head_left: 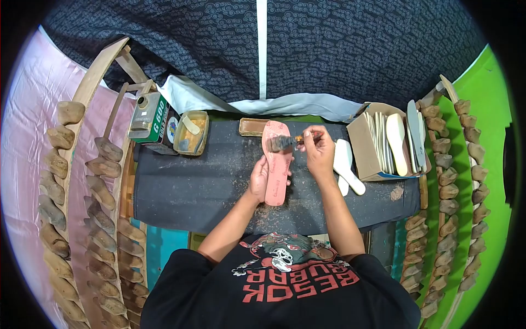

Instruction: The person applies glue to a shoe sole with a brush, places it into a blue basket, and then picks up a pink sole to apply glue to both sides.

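A pink shoe insole [278, 178] printed with small dark marks lies upright along my line of sight, toe end away from me. My left hand [260, 178] grips it from beneath at the middle, fingers wrapped round its edge. In my right hand [319, 151] is a brush [299, 140] with an orange-brown handle, pinched between thumb and fingers. Its dark, worn bristles [280, 143] rest over the upper part of the insole. Just beyond the insole, partly covered by it, sits a small brown box [251, 127].
A cardboard box [364, 143] of upright insoles stands at the right, with loose white insoles [345, 164] beside it. At the left are a green glue can [153, 120] and a plastic tub [192, 134]. Racks of wooden shoe lasts [101, 189] flank the dark, crumb-strewn table [181, 186].
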`<state>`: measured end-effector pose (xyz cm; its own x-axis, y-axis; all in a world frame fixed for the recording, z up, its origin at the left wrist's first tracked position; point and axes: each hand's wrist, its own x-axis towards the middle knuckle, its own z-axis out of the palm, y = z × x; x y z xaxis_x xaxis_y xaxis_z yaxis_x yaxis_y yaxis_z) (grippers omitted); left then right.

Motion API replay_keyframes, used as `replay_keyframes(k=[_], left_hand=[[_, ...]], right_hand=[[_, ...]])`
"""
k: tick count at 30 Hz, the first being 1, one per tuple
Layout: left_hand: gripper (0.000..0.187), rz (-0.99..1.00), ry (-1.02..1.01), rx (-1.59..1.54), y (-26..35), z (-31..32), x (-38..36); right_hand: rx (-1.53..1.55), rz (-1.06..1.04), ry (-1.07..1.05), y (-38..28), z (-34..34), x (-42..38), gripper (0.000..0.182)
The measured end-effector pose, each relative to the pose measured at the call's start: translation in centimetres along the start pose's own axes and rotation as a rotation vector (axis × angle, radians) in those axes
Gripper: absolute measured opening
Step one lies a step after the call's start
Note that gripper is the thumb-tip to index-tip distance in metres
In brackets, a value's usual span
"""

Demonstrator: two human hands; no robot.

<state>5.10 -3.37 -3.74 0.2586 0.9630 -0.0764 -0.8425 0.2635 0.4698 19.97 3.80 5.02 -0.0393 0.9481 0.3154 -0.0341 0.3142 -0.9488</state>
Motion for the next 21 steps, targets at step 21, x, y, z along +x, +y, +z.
replay_keyframes(k=[21], left_hand=[[0.058,0.011,0.031,0.006,0.5,0.1,-0.7]], right_hand=[[-0.364,-0.241,-0.217,-4.1,-0.1,-0.7,0.007]])
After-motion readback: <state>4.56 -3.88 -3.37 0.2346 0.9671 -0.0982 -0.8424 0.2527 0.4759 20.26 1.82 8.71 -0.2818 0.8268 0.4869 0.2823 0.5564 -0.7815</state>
